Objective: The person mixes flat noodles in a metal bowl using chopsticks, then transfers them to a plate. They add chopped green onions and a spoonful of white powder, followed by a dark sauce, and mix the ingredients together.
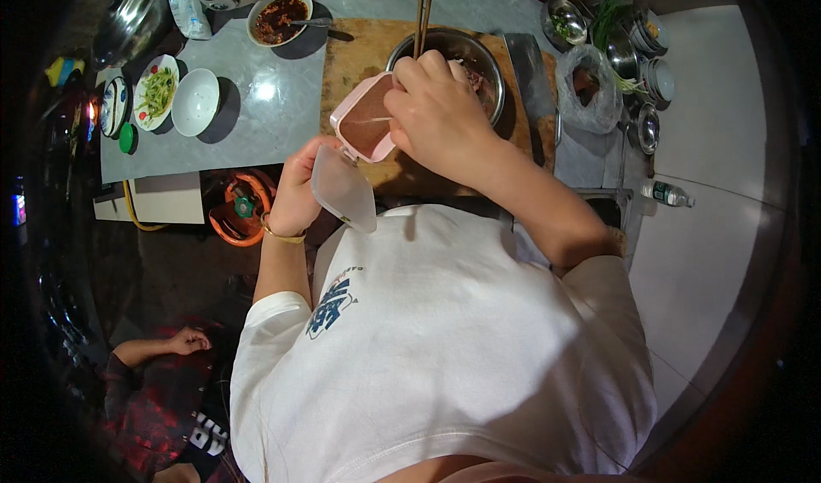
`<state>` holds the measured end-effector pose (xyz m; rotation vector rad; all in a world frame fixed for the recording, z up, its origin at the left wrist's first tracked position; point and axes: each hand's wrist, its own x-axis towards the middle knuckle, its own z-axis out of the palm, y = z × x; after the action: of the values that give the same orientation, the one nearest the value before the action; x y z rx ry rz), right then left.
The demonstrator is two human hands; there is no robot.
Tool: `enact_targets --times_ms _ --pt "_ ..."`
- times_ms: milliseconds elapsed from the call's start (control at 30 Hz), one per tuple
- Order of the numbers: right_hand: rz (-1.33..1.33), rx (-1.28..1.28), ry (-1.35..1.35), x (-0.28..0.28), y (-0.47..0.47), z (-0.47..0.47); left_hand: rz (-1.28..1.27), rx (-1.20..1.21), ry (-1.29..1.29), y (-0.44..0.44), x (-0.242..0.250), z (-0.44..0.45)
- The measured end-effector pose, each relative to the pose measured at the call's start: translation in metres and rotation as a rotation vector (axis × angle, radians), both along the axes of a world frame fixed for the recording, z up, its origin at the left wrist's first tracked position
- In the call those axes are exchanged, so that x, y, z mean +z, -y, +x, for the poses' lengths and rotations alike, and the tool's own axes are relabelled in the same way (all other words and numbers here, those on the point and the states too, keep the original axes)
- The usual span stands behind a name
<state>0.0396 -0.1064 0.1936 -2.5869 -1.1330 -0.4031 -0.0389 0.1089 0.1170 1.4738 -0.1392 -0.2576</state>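
Note:
My left hand [300, 185] holds a pink plastic seasoning box [340, 116] by its hinge side, its translucent lid [344, 188] hanging open towards me. Brown powder fills part of the box. With its fingers at the far side of the box, my right hand [442, 108] grips a thin pale handle that reaches over the powder; the handle's end is hidden. A pair of wooden chopsticks [424, 12] stands up behind my right fingers, in a steel bowl [497, 85] with what looks like raw meat. The bowl rests on a wooden cutting board [359, 47].
A cleaver [529, 72] lies right of the bowl. Further right are a plastic bag [590, 92], green onions [612, 21] and small bowls. At left stand a bowl of red sauce [277, 21], a white bowl [195, 101] and a plate of shredded greens [157, 90]. Another person [157, 380] is at lower left.

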Motion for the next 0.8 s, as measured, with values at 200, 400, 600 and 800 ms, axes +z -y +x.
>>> enact_targets --times_ms 200,400,600,800 --pt "0.36 0.204 -0.285 -0.006 -0.002 -0.007 -0.047 0.005 -0.034 0.002 0.001 0.0" --pt "0.299 0.207 0.043 -0.01 0.013 -0.003 0.01 -0.011 0.055 -0.001 -0.001 0.004" --pt "0.35 0.064 0.154 -0.016 0.03 -0.007 -0.003 -0.001 0.075 -0.003 0.001 0.008" --pt "0.462 -0.126 0.009 -0.038 0.033 -0.012 0.02 0.023 0.035 0.004 0.007 0.009"
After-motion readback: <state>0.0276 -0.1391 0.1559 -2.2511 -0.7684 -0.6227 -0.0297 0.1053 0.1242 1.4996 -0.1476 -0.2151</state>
